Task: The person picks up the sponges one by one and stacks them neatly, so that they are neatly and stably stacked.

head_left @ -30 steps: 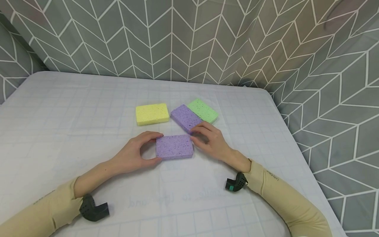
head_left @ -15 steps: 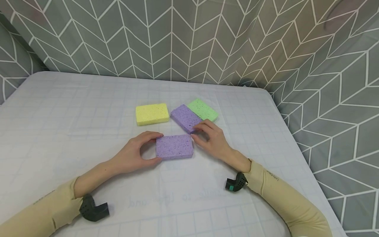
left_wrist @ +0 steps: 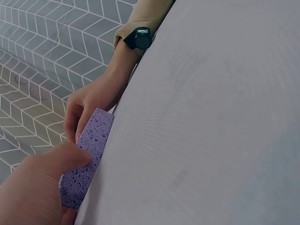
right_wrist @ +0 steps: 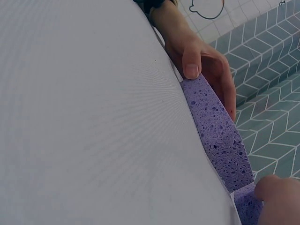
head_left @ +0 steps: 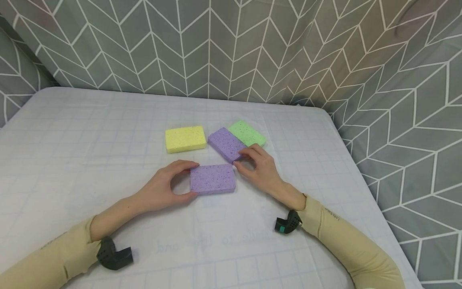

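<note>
On cloth point(head_left: 108, 136), left fingers point(head_left: 183, 164) around nearer purple sponge point(head_left: 213, 178), right fingers point(head_left: 250, 151) against angled one point(head_left: 225, 143), grip unclear

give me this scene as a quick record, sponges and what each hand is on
left hand: grips the left end of front purple sponge
right hand: touches the near end of angled purple sponge
yellow sponge: flat, left of angled purple sponge
green sponge: flat, along angled purple sponge's right side
surface: white tablecloth with faint grid
backdrop: gray fabric with white line pattern
</note>
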`<state>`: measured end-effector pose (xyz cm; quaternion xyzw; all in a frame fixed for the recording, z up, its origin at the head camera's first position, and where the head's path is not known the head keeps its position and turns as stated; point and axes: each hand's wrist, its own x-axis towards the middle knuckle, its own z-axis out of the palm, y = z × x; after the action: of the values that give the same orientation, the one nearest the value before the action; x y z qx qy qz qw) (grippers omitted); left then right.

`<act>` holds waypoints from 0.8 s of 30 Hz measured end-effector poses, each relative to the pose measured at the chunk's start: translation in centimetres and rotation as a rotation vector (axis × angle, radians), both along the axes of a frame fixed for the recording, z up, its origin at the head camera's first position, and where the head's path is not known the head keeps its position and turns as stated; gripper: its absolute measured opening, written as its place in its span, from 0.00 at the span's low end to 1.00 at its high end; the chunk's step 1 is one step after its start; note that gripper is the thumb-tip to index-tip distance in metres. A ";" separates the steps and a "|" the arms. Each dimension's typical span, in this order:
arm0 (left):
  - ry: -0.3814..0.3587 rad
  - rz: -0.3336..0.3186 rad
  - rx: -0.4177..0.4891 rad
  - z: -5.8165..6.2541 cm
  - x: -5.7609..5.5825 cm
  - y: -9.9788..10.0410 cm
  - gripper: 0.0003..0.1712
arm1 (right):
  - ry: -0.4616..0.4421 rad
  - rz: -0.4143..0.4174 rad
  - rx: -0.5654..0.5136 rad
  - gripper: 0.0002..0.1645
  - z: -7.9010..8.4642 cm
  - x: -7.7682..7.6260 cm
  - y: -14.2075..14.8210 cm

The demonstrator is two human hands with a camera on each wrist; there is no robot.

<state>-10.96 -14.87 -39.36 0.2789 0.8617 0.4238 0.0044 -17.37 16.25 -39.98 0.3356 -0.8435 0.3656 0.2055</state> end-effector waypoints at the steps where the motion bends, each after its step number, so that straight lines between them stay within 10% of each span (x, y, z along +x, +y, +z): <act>1: 0.001 -0.001 0.000 0.0 0.0 0.0 0.42 | -0.004 -0.005 -0.001 0.17 0.0 0.0 0.0; 24: 0.001 -0.005 0.003 -0.1 -0.1 0.0 0.41 | -0.031 -0.163 0.077 0.30 0.2 0.0 -0.1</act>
<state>-11.03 -14.87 -39.44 0.2815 0.8604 0.4248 0.0045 -17.37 16.19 -39.73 0.2679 -0.8844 0.3202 0.2085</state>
